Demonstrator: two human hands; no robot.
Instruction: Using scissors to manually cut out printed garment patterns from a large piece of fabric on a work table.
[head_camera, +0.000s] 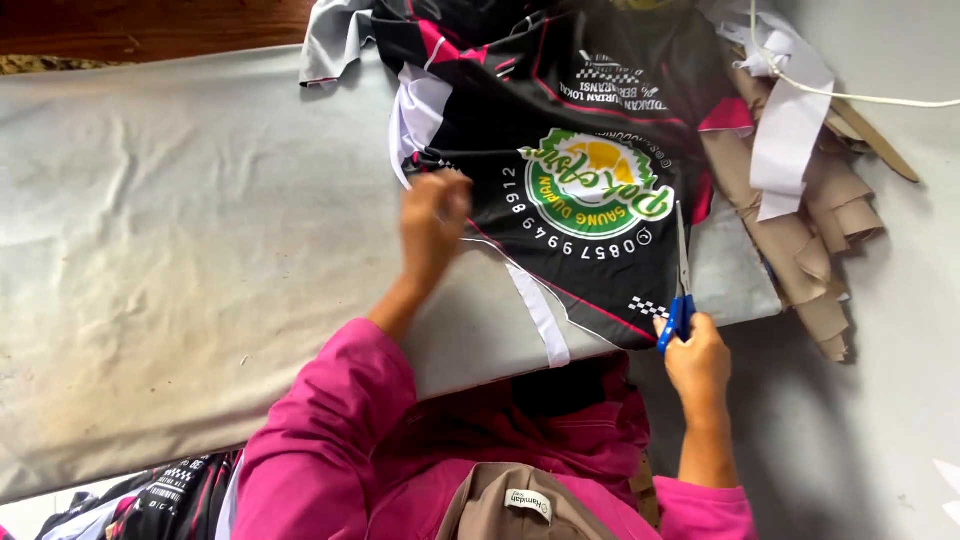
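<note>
Grey, creased padding covers the long work table (150, 250), with a strip of dark wood floor showing beyond its far edge and a bare grey surface to the right. Working across from the left, my left hand (432, 222), in a pink sleeve, is bunched into a loose fist pressing down on the near left edge of the black printed fabric (570, 150) that lies spread at the table's far middle; whether it pinches the cloth or only pins it I cannot tell. A white band (540, 318) runs along the fabric's cut border, trailing toward me. At the centre of the panel sits a round green, yellow and white emblem (598, 187), ringed by small white lettering, with pink stripes and little chequered patches around it. Further right, my right hand (697, 358) is closed around the blue handles of the scissors (682, 272), whose blades lie pointing away from me along the fabric's right side. By my reckoning the trimming is partway done: the near edge looks cut free, while the right edge by the blades remains. Beyond the scissors lies a heap of brown paper offcuts (820, 230) and white strips (790, 130), crossed by a pale cord (850, 96).
</note>
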